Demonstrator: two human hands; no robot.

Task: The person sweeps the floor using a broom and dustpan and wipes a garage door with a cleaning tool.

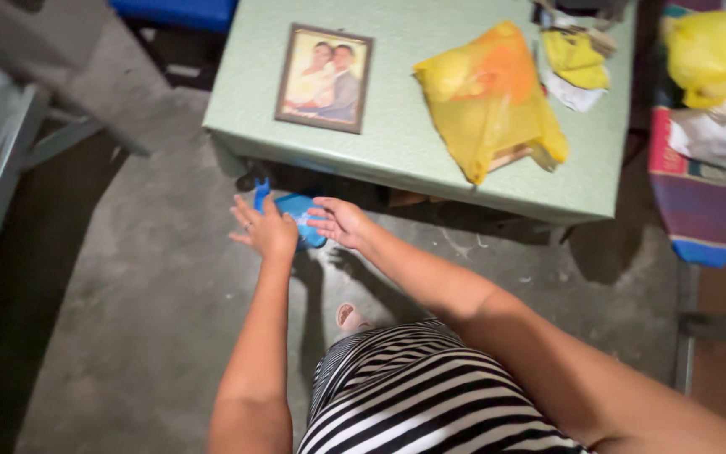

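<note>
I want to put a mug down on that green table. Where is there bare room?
The pale green table is bare between the wooden framed photo and the yellow plastic bag, and along the front edge below the photo. The far right corner is crowded with yellow cloths and papers.

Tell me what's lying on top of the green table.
On the green table lie a framed photo, a yellow plastic bag and a pile of yellow cloth and paper. The bag covers something wooden; only its edge shows.
</note>
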